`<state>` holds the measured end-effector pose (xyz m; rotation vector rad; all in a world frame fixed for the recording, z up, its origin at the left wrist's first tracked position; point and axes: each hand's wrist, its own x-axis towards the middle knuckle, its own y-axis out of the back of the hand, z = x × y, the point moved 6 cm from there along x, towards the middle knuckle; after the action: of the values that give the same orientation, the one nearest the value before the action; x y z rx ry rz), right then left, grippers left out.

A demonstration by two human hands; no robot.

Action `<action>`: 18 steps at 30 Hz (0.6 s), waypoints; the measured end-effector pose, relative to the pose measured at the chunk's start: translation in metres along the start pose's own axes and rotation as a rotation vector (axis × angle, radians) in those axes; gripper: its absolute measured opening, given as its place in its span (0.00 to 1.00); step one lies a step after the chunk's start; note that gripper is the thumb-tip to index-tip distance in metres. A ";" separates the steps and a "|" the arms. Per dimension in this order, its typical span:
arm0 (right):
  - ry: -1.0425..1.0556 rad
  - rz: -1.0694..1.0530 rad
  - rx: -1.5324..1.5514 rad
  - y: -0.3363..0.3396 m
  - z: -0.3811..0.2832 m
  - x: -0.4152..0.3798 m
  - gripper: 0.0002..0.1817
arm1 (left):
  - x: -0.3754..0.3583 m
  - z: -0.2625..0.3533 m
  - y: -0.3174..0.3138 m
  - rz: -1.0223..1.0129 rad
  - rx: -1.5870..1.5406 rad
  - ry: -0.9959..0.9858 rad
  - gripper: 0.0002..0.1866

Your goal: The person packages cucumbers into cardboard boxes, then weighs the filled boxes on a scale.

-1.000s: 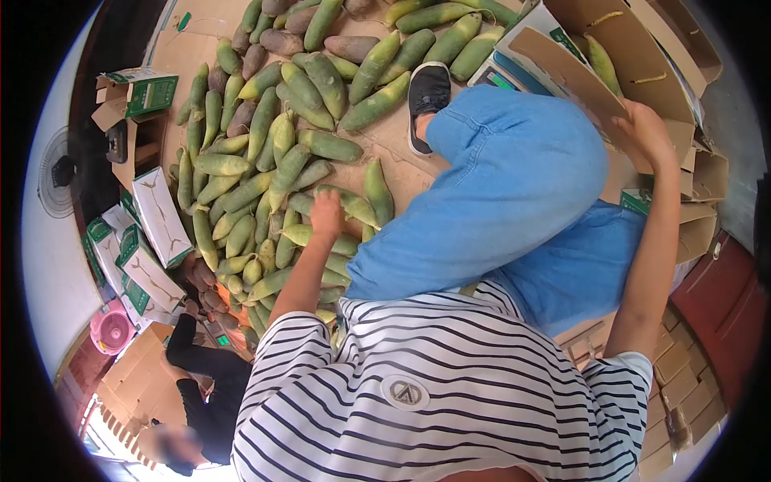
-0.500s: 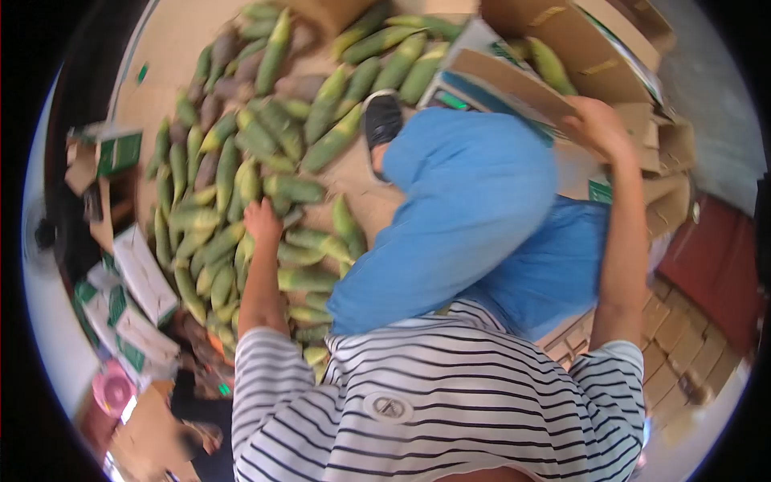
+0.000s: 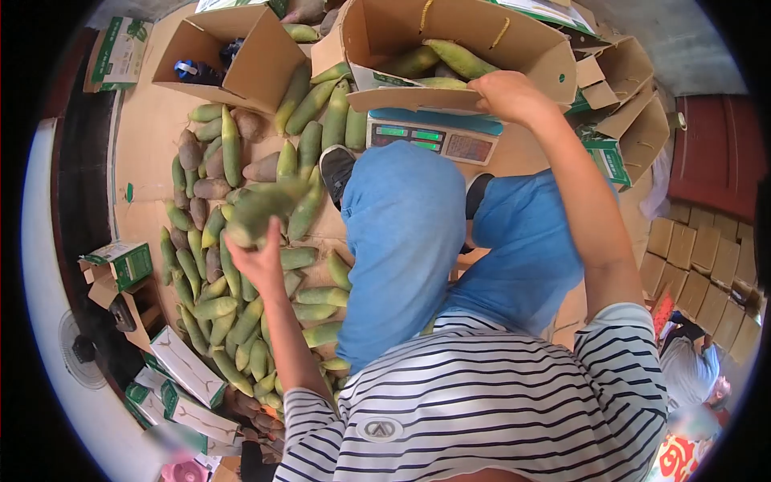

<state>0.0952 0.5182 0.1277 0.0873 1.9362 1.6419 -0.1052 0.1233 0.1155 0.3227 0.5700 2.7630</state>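
Observation:
My left hand (image 3: 259, 255) holds a green radish (image 3: 255, 215) above the pile of green and purplish radishes (image 3: 213, 309) on the floor; the held one is motion-blurred. With closed fingers, my right hand (image 3: 507, 95) grips the front flap of an open cardboard box (image 3: 458, 98). Several green radishes (image 3: 459, 59) lie inside that box. Under it is a digital scale (image 3: 430, 138) with lit green displays.
Another open box (image 3: 261, 56) holding dark and blue items stands at the upper left. Folded cartons (image 3: 189, 365) lie at the lower left. More open boxes (image 3: 634, 128) are at the right, near stacked brown boxes (image 3: 683, 257). A person (image 3: 691, 365) is at the lower right.
My left hand has lifted a radish from the pile. My right hand remains at the box flap. The view has shifted, showing more of the box, the scale and the second box.

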 end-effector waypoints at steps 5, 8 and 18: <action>-0.003 -0.003 -0.003 -0.004 0.000 0.001 0.15 | 0.050 0.156 -0.063 -0.078 -0.500 -0.219 0.24; 0.052 0.040 -0.009 -0.003 0.003 -0.001 0.22 | 0.058 0.188 -0.119 -0.344 -0.617 -0.255 0.23; 0.089 -0.016 0.077 -0.005 0.000 0.003 0.17 | -0.091 -0.161 -0.028 -0.754 0.868 0.063 0.26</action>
<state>0.0940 0.5185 0.1220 0.0293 2.0613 1.5852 -0.0584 0.0610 -0.0548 0.1415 1.5208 1.6938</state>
